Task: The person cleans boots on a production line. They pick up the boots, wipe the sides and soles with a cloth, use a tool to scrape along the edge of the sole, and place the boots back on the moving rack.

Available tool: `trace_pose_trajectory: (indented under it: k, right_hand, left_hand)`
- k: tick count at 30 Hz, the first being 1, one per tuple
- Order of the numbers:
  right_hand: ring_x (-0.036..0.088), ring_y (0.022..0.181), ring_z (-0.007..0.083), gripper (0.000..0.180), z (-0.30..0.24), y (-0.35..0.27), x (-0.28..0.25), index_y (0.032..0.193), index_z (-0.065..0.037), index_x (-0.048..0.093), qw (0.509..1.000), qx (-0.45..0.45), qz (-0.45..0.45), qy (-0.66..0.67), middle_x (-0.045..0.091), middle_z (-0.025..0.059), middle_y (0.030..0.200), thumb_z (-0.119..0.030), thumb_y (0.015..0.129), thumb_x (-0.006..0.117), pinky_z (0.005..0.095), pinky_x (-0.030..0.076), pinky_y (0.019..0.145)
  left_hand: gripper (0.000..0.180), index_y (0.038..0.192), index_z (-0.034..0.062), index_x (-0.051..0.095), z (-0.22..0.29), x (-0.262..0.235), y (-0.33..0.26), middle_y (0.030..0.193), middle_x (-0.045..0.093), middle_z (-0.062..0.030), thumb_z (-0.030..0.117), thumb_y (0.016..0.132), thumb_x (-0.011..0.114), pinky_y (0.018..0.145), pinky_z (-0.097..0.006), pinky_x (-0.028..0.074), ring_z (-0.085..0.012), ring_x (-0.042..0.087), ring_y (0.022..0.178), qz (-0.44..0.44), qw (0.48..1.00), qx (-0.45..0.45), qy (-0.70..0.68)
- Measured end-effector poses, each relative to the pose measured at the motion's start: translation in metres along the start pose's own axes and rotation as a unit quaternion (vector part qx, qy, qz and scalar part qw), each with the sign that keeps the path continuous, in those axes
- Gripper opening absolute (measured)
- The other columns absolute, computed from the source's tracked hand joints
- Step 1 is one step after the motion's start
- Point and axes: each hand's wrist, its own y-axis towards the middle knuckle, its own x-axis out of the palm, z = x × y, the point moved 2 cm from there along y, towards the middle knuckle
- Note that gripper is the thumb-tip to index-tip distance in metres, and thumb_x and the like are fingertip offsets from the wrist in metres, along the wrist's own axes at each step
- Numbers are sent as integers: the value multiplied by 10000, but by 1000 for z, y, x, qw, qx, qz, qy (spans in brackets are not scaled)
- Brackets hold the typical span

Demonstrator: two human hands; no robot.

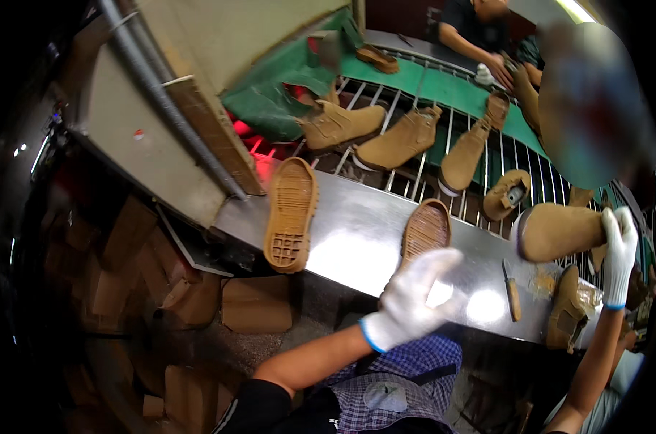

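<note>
My right hand (620, 249), in a white glove with a blue cuff, grips a tan suede boot (563, 231) by its upper. The boot is held at the right above the metal bench, its pale toe edge pointing left. My left hand (415, 296), gloved the same way, is slightly blurred, with thumb and fingers apart. It hovers over the near end of a brown shoe sole (426, 230) and partly hides it; whether it touches the sole is unclear. Another brown sole (290, 217) with ribs and a grid of hollows lies farther left on the bench.
A wooden-handled knife (513, 293) and a tan boot (565, 311) lie on the steel bench (342, 231). Behind, a metal rod rack carries several tan boots (400, 139), with red glow under a green cover (270, 98). Cardboard boxes (256, 304) lie lower left. Another person (473, 36) works at the back.
</note>
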Motion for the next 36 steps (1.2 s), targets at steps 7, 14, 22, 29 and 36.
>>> trace_pose_trajectory:
  k: [7, 14, 22, 29, 36]
  right_hand:
    - [457, 797, 123, 153, -206, -95, 84, 827, -44, 550, 973, -39, -72, 215, 457, 23, 878, -34, 937, 655, 272, 388, 734]
    - [725, 890, 306, 269, -308, -129, 115, 1167, -69, 735, 861, -227, -386, 241, 717, 123, 991, -204, 944, 801, 406, 575, 800]
    - [409, 1546, 458, 947, -271, -176, 305, 1670, 26, 272, 888, -222, -304, 264, 366, 348, 1662, -303, 935, 772, 455, 351, 1284]
    - [676, 1208, 424, 636, -203, -153, 177, 1491, -20, 534, 945, -169, -198, 200, 666, 267, 1325, -258, 950, 768, 485, 550, 1047]
    - [619, 1351, 342, 616, 6, -245, -18, 1510, 72, 508, 932, 126, 335, -49, 593, 220, 1452, 38, 926, 700, 437, 489, 1191]
  left_hand:
    - [749, 1590, -50, 417, 34, 0, -28, 1553, 536, -203, 386, 1056, 710, 1172, -408, 452, -304, 499, 1460, 72, 941, -147, -297]
    - [621, 1493, -33, 531, 0, -142, 83, 1373, 654, -134, 378, 1066, 714, 1044, -341, 525, -197, 637, 1188, 222, 908, -198, -297]
    - [553, 1459, -39, 619, -161, -188, 48, 1519, 610, -143, 258, 1007, 735, 1172, -384, 457, -242, 562, 1403, -124, 932, -333, -67]
    - [407, 1372, -65, 663, 34, -166, 75, 1449, 649, -195, 54, 984, 685, 1174, -415, 455, -300, 630, 1326, -31, 974, -116, 193]
    - [580, 1412, -48, 620, 18, -28, 46, 1473, 603, -280, 169, 897, 779, 1207, -483, 436, -423, 577, 1396, -134, 974, -64, 170]
